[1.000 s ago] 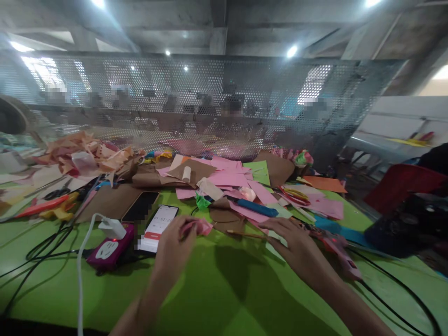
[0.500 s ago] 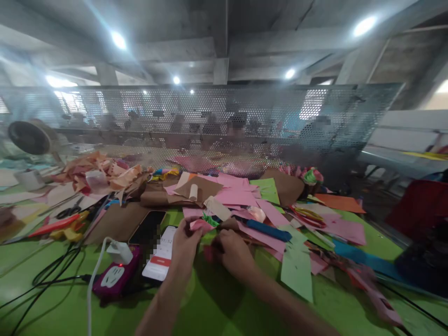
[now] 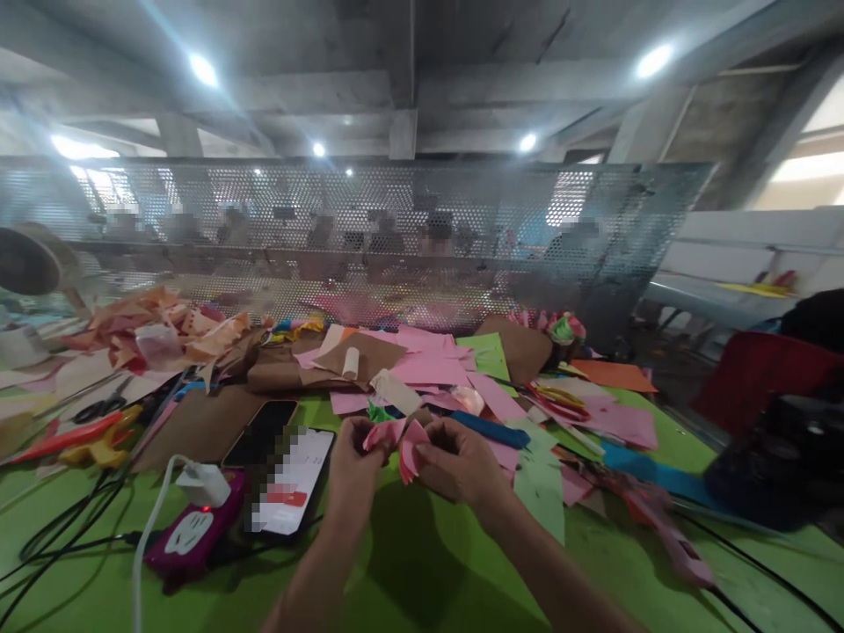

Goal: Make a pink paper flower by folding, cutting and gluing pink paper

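Observation:
My left hand [image 3: 356,450] pinches a small curled piece of pink paper [image 3: 383,434] between thumb and fingers. Close beside it, my right hand [image 3: 456,457] grips a second pink paper piece [image 3: 410,453], shaped like a petal with a darker, notched lower edge. The two pieces nearly meet in front of me, above the green tabletop [image 3: 422,563]; I cannot tell whether they touch. Just behind my left hand lies a green crumpled paper bit [image 3: 378,411]. A blue rod-like tool [image 3: 491,429] rests beyond my right hand.
Left of my hands lie a lit phone [image 3: 296,483], a dark phone [image 3: 262,432] and a purple power strip [image 3: 198,527] with cables. A pink glue gun [image 3: 673,536] lies at right. Pink paper sheets [image 3: 428,356] pile up before a perforated metal screen [image 3: 369,211].
My right hand has come in from the right, where it was open over a thin stick, and now holds a pink petal piece beside the left hand's piece.

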`<state>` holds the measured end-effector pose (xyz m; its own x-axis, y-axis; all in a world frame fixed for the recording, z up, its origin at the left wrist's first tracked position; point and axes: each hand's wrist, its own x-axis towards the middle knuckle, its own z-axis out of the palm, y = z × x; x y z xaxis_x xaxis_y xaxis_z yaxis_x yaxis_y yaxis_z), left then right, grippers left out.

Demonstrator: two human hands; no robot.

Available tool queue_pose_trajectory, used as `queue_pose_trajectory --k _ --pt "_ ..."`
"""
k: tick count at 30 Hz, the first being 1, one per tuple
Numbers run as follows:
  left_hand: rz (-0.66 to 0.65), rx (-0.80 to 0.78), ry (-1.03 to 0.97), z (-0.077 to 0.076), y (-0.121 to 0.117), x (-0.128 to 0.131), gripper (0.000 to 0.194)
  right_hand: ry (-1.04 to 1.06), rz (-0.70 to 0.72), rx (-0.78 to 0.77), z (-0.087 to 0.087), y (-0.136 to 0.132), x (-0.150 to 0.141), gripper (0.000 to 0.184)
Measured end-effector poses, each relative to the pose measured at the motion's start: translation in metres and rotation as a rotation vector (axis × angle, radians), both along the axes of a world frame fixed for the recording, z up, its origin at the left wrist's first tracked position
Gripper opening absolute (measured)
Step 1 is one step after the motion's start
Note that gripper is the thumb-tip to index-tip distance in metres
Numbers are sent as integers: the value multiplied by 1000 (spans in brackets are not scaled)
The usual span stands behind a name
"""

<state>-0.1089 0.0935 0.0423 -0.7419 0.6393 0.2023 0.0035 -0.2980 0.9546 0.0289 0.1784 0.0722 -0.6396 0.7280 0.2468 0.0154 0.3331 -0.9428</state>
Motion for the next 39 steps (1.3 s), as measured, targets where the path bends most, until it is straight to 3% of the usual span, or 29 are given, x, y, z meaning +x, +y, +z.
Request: queue_pose_trajectory --k 4,8,15,22,33,39 --pt "-50 45 8 11 4 16 31 80 17 -122 -2 -3 -1 31" --pt "-87 65 -13 18 7 27 24 132 16 -163 -3 -3 0 34" --pt "-132 69 -126 9 6 35 22 121 -81 -86 -6 3 2 20" --pt "-243 85 -269 15 -7 44 22 138 -176 -58 -7 6 3 18" --pt "-353 50 -321 8 -10 40 17 165 -117 -145 -13 13 2 25" --pt "-356 -62 -248 11 -12 39 36 152 -104 -126 -12 10 1 25"
